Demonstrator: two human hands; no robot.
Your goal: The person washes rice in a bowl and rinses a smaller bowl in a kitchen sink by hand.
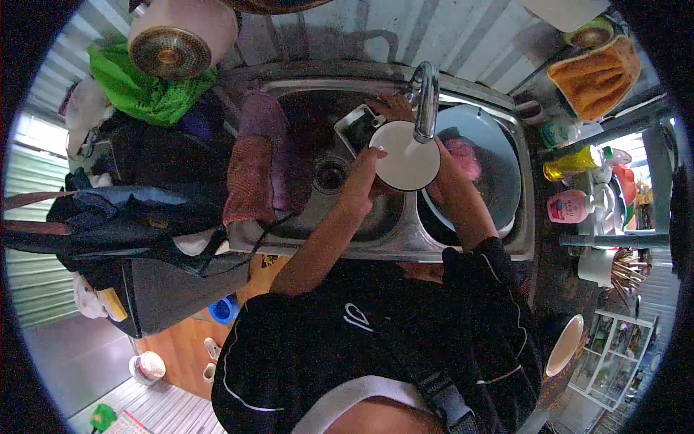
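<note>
Under the chrome faucet (425, 101) is a round white bowl (405, 163) with a dark rim. My left hand (369, 179) grips its left side, thumb over the rim and fingers underneath. My right forearm passes behind the bowl, and my right hand (394, 108) shows beyond its far rim, fingers against the outside; the palm is hidden. Just left of the bowl, a rectangular metal-rimmed container (350, 129) sits in the left sink basin (303, 108). A grey-blue basin (499, 152) in the right sink holds a pink mesh scrubber (463, 159).
Reddish and purple cloths (249, 177) hang over the sink's left edge. To the right stand a yellow liquid bottle (571, 165), a pink bottle (567, 207) and an orange cloth (596, 76). A green bag (148, 87) and a dark bag (144, 206) are at the left.
</note>
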